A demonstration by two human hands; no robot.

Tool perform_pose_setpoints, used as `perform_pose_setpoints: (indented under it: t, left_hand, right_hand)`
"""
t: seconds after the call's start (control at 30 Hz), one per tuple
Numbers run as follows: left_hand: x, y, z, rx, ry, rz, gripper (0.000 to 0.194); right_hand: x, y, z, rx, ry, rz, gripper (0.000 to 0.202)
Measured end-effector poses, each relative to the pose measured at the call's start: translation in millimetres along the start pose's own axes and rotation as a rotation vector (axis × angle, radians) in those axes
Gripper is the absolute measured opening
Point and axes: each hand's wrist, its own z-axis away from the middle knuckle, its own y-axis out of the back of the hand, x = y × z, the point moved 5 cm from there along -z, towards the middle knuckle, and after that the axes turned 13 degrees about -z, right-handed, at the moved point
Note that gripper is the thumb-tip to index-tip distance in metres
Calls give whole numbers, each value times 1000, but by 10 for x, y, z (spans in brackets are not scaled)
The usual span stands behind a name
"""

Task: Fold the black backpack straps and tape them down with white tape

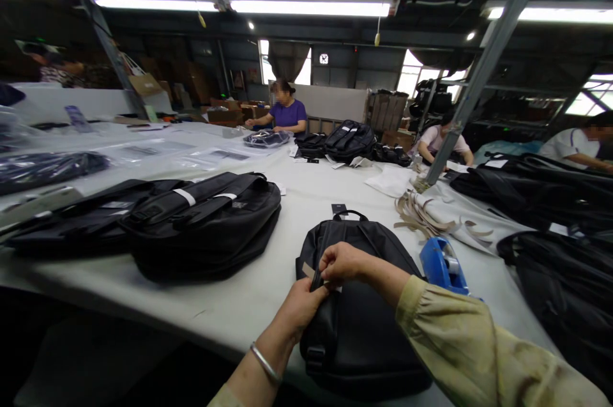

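Observation:
A black backpack lies on the white table in front of me, its top loop pointing away and a dark tag beside the loop. My left hand is closed on the backpack's left shoulder strap, thumb toward the other hand. Just above it, my right hand pinches at the same strap, fingertips together. A small tan strip sticks out at the strap beside my right fingertips. A bit of white shows under the right hand.
A blue tape dispenser stands right of the backpack. Tan strips lie behind it. Black backpacks are stacked at left, more at right. A person in purple works across the table; others are farther off. A metal post rises at right.

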Motion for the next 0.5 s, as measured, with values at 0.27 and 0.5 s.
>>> perform_pose_setpoints:
  t: [0.27,0.5]
  left_hand:
    - [81,20,31,27,-174,-197,31]
    - [-49,53,-94,115,-111,-262,30]
  right_hand:
    - [21,4,-9,151,-19,-3,2]
    - [-284,-8,109,111,285,344,20]
